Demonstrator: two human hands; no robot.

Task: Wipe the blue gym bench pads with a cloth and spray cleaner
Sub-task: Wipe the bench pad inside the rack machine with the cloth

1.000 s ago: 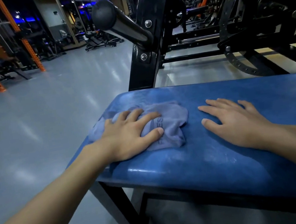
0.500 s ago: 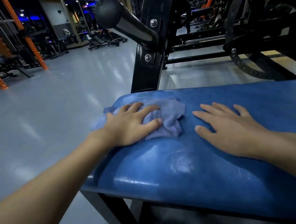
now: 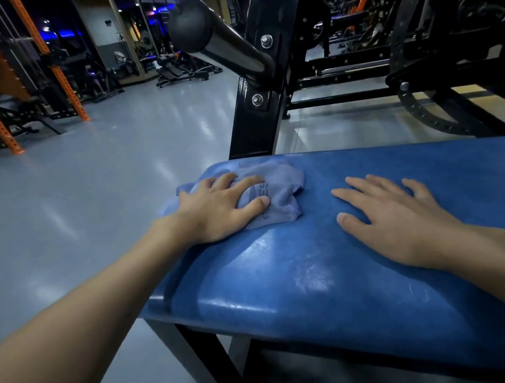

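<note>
While left hand (image 3: pixel 218 211) presses cloth (image 3: pixel 277 187) on blue pad (image 3: pixel 323 279), fingers spread, right hand (image 3: pixel 393 219) lies flat.

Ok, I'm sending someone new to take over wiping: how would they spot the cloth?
Find the blue bench pad. At its far left corner lies the cloth, under the left hand. It is the only crumpled, paler grey-blue fabric; the right hand rests on bare pad.

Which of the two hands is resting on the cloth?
The left hand presses the cloth; the right hand lies flat on the bare blue pad.
</note>
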